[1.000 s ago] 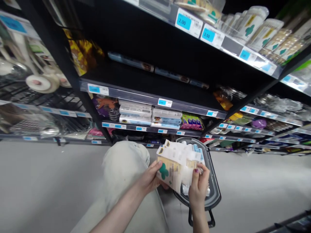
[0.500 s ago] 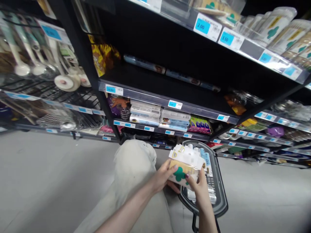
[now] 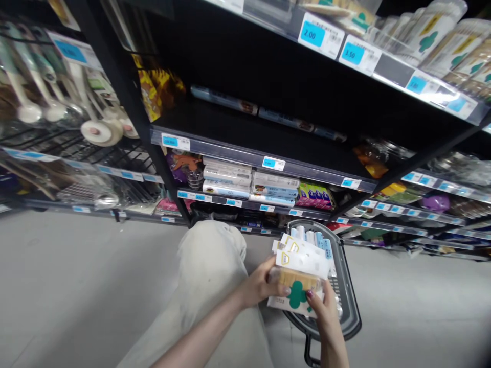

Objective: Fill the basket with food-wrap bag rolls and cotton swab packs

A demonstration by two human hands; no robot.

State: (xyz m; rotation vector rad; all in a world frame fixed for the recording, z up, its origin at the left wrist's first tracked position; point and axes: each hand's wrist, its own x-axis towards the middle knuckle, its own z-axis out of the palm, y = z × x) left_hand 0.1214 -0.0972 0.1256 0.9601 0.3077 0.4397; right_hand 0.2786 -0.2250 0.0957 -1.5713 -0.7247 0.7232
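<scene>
Both hands hold a bundle of small packets (image 3: 301,268), white card tops over tan contents with a green clover mark. My left hand (image 3: 263,283) grips the bundle's left side, thumb across the front. From below on the right, my right hand (image 3: 324,309) closes on the same bundle. The bundle sits just above a dark grey shopping basket (image 3: 349,301) standing on the floor, with pale blue and white packages inside it.
Black shelving (image 3: 264,161) with blue price tags rises ahead. Boxed goods (image 3: 245,184) fill the lower shelf; tubes with clover labels (image 3: 429,36) stand top right. Ladles and utensils (image 3: 57,107) hang at left. My knee in light trousers (image 3: 209,266) lies beside the basket, on grey floor.
The bundle has dropped lower and tipped flatter over the basket, both hands still on it. The view has shifted a little left and down.
</scene>
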